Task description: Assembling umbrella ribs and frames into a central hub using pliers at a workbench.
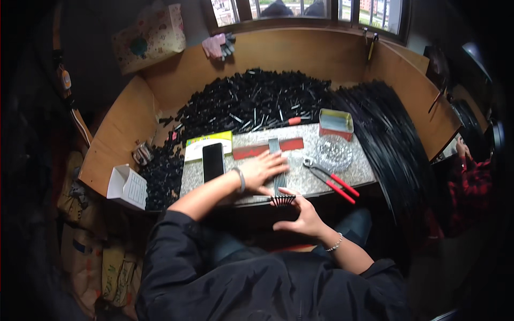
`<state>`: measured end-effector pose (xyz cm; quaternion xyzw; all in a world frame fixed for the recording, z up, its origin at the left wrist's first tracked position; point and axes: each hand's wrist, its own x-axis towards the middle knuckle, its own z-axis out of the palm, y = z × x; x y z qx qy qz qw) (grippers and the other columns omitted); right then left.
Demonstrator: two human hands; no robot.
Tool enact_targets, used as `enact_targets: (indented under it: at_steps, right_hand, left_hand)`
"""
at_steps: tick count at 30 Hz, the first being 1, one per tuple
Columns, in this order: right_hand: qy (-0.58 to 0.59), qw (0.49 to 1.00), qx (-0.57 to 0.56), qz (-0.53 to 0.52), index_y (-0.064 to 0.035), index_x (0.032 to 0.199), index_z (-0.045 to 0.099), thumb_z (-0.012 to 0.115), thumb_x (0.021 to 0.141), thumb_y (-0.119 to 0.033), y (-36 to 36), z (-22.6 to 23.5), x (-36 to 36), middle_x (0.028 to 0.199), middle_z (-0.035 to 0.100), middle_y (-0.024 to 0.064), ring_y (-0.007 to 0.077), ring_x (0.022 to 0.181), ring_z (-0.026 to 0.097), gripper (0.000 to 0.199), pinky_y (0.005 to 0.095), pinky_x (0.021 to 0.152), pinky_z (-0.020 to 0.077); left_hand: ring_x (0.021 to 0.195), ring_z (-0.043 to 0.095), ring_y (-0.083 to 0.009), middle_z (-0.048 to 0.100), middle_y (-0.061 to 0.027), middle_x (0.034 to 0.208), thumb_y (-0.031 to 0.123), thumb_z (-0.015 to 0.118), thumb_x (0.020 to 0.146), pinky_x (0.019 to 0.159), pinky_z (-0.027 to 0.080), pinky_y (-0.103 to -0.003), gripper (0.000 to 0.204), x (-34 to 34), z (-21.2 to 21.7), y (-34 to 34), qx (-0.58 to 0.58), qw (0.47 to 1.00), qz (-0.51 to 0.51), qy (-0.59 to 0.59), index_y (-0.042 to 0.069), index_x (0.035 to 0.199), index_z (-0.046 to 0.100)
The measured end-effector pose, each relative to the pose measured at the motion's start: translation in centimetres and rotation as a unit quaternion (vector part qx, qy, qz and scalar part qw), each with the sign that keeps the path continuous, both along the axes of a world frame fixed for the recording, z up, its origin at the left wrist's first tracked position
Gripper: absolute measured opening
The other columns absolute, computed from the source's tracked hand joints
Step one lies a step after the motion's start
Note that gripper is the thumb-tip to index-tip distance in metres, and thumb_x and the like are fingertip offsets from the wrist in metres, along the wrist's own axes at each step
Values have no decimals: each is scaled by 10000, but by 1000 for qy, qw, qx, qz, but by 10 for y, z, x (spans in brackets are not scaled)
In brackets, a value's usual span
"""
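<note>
At a stone-topped workbench, the left hand (263, 170) lies flat, fingers spread, pressing a row of thin black rods (278, 170) near the slab's front edge, while the right hand (303, 213), fingers loosely curled, touches the rods' near ends.

Both hands (278, 187) on rod row (278, 171)

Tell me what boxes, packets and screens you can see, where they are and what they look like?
Phone: flat on the stone slab, left of the left hand; black, screen dark.
Yellow-green packet: under the phone's top end; flat.
White box: left table edge; flap open.
Tin: slab's far right; rectangular, red sides.
</note>
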<state>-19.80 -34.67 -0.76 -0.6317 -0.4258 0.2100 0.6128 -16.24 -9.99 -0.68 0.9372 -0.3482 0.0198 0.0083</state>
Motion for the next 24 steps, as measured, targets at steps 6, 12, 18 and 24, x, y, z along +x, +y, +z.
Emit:
enact_targets:
  at_steps: [6,12,18,24]
  right_hand:
    - [39,962,102,-251,-61,866,499,734,755,-39,23,-53,-28,708,507,-20,42,638,463,261,193,597,416]
    - [99,842,404,-344,-102,813,391,329,995,-287,-37,-2,-6,668,367,7,125,617,379,267,333,734,419]
    - [227,786,523,-241,-151,743,362,322,986,-385,-112,58,-16,621,319,-34,124,628,371,340,367,842,390]
    - [428,856,268,-111,-5,1209,455,382,964,-316,-120,61,-54,1098,576,125,220,1062,528,403,353,919,406]
  left_hand:
    - [1378,108,-366,224,-178,1459,661,574,697,1089,113,-552,827,15,0,-8,-20,1000,17,-16,85,1274,434]
    - [1362,119,-415,276,-177,1430,598,603,722,1067,103,-590,874,-38,-9,-79,-105,982,154,-11,40,1337,331]
    - [1096,550,-277,602,-142,1021,130,552,812,1064,235,-512,270,-119,-15,-175,-191,932,236,-196,0,1048,533]
    - [579,541,-234,454,-82,571,40,439,787,1043,320,-471,115,-141,84,-140,-43,959,201,-196,62,674,442]
